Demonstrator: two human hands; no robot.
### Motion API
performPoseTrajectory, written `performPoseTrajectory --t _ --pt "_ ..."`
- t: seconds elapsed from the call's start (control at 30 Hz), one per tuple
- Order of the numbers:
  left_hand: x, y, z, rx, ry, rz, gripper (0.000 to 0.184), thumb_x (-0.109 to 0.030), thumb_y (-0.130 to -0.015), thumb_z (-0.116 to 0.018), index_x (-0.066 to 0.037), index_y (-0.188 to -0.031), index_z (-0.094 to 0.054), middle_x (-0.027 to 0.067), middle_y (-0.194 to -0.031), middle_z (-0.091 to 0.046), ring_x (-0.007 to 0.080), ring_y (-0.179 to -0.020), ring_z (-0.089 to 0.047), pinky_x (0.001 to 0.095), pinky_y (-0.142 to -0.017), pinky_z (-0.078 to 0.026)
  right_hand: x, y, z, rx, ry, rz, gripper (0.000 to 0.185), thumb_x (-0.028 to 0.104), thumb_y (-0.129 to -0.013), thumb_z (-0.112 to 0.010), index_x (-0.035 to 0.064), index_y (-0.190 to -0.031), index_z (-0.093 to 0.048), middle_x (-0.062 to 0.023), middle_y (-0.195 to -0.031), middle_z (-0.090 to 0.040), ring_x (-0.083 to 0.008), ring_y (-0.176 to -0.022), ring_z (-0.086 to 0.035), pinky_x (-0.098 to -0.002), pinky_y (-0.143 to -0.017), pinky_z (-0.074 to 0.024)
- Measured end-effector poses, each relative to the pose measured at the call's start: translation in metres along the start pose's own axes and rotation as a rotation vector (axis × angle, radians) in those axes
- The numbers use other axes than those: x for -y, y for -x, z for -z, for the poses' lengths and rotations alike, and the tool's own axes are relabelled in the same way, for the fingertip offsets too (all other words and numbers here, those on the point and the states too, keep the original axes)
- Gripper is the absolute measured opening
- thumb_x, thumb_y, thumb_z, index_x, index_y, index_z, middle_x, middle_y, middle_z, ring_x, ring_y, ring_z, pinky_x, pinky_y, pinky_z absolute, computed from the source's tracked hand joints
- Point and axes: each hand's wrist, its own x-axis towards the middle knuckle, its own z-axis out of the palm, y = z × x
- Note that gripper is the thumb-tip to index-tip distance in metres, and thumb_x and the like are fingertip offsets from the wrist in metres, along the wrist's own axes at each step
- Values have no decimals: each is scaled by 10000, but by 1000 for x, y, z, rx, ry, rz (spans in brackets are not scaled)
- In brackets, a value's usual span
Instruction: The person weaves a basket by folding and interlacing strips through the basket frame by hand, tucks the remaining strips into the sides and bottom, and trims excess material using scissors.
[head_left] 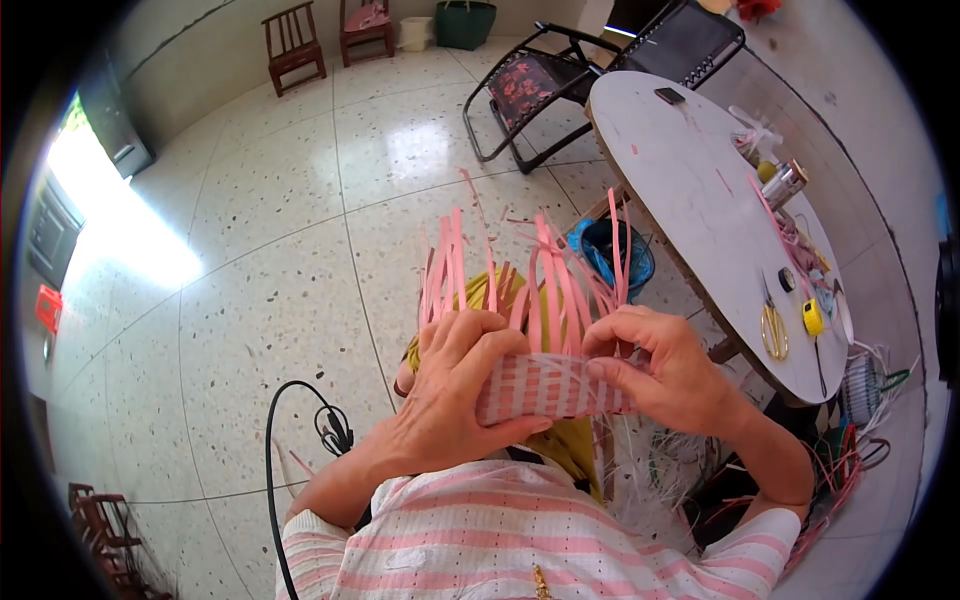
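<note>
A partly woven basket (545, 388) in pink and whitish plastic strips rests on my lap, its loose pink strips (558, 290) standing up and away from me. My left hand (455, 385) is wrapped round its left side, fingers over the top edge and thumb along the lower front. At the right end of the top edge, my right hand (655, 365) pinches the weave between thumb and fingers. A pale strip runs along that edge between the hands. What lies under the right fingertips is partly hidden.
On the right, a white oval table (690, 170) bears scissors (773, 325), a yellow tape measure (812, 317), a phone (669, 96) and a metal can (785, 185). A bin with a blue bag (612, 255) stands beside it. Beyond is a folding recliner (530, 85). A black cable (272, 450) hangs at left.
</note>
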Motion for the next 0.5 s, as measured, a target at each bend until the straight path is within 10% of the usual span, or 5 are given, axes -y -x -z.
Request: performPoseTrajectory --t 0.5 --pt "-4 -1 -2 1 4 -22 735 -271 -627 -947 -74 -1238 -589 125 -1211 -521 324 -1153 -506 442 -995 -358 -3 -11 20 76 181 -5 112 69 -933 -632 -23 -970 -683 -184 -859 -640 -338 -812 -624 -408 -818 -485"
